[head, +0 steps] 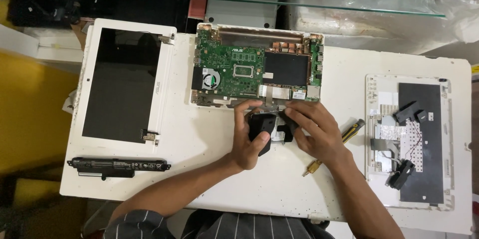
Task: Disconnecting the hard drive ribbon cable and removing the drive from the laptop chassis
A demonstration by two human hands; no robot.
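Left hand (249, 136): fingers curled around a small black blocky plastic part (263, 128), thumb up by the case edge. Right hand (314, 131): fingertips pressed together, pinching the same part's right end, where a silvery bit shows. The part sits between the two hands, just above the white desk (214, 169) and just below the open white laptop base with its green circuit board (234, 72).

Risks, as judged:
- The part is close to the board's lower edge; a slip of the fingers could knock connectors or the thin flat cable near the left thumb.
- Whether a wire runs from the part to the board cannot be told; if so, pulling away could tear it.
- Yellow-and-black-handled screwdriver (353, 130) lies just right of the right hand, a small brass-coloured piece (312, 167) below its wrist; a forearm sweep could roll either off the desk.

Well left of the left fingers: detached white-framed screen panel (122, 84), long black battery bar (119, 165).
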